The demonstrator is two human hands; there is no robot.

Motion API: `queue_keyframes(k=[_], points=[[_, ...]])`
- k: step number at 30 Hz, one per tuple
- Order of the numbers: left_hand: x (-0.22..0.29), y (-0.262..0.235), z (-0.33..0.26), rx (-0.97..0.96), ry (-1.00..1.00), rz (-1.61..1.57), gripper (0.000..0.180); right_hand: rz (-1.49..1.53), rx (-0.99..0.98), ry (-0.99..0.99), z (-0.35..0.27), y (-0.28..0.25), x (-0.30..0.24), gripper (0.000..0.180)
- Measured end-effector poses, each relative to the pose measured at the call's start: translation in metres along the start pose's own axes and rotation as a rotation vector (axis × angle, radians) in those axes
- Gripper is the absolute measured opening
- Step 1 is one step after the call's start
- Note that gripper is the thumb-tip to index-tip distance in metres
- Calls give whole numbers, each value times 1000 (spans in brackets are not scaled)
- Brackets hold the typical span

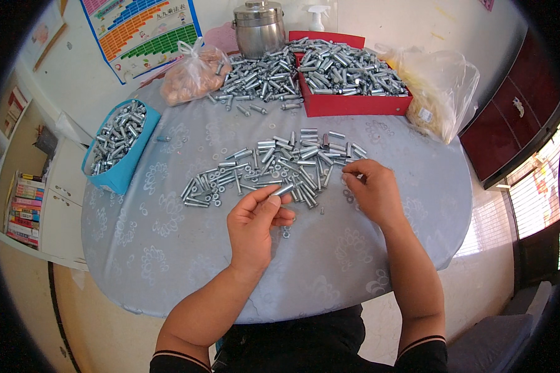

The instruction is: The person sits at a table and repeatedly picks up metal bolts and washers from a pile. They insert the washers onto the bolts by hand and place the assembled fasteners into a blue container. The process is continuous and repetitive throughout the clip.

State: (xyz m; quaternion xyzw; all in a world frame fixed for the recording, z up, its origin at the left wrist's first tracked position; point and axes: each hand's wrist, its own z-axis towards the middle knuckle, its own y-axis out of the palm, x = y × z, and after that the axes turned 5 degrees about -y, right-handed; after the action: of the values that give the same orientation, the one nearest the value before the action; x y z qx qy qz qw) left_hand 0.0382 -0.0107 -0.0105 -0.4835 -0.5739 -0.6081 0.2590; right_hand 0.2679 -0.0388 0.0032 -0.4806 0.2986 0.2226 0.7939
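My left hand pinches a shiny metal expansion bolt between thumb and fingers, held tilted above the near side of a loose pile. My right hand is at the pile's right edge, its thumb and fingertips pressed together. Whatever they hold, if anything, is too small to make out. The pile mixes metal bolts and sleeves with small nuts and washers. Several nuts lie just right of my left hand, and some dark washers lie under my right fingers.
A blue box of bolts stands at the left. A red box heaped with bolts is at the back, beside a loose heap, a steel pot and two plastic bags. A grey cloth covers the table.
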Motion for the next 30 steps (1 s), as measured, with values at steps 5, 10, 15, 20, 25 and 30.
queue_keyframes(k=[5,10,15,20,25,30], points=[[4,0,-1,33,26,5,22,-3,-64,-20,0,5,-12,14],[13,-3,7,92,117,32,23,-70,-82,-157,9,24,-12,12],[19,-9,13,128,162,-27,23,-247,-151,-266,27,45,-27,14],[16,-11,17,136,127,-18,22,-329,-258,-338,34,59,-33,17],[16,-11,15,104,93,-17,22,-399,-324,-372,44,65,-28,18],[16,-11,13,86,101,-10,22,-489,-410,-374,49,59,-32,15]])
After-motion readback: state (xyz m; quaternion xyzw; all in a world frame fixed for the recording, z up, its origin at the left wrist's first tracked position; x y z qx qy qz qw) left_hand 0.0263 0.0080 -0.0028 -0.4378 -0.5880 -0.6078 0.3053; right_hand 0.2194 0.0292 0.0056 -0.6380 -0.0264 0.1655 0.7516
